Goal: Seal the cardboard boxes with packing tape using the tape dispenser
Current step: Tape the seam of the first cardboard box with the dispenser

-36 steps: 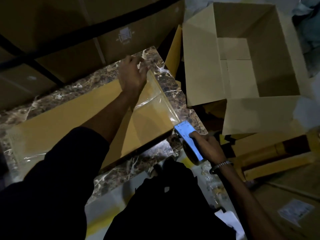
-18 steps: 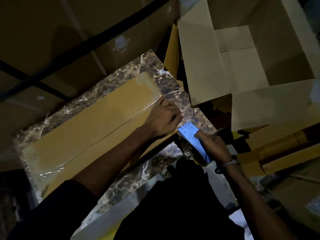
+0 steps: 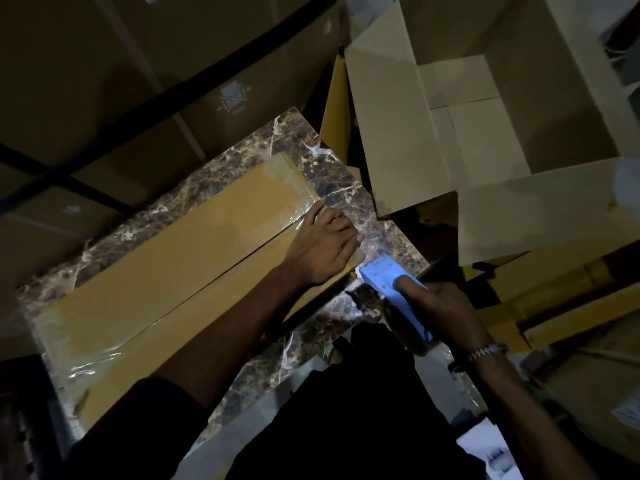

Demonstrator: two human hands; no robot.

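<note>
Now left hand (image 3: pixel 323 249) flat, still on box (image 3: pixel 166 271) end, perhaps farther out; right fingers (image 3: pixel 408 284) gripping dispenser (image 3: pixel 391 289).

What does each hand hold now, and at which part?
Right hand grips the blue tape dispenser around its handle. Left hand holds nothing; it presses flat on the cardboard box.

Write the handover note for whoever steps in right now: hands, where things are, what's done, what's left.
Left hand: flat, pressing the tape at the right end of the flat cardboard box on the marble table.
Right hand: grips the blue tape dispenser, just off the box's right end.
Done: clear tape shows at both box ends.
Left: whether the tape is cut cannot be told; the open box right of the table is unsealed.
</note>
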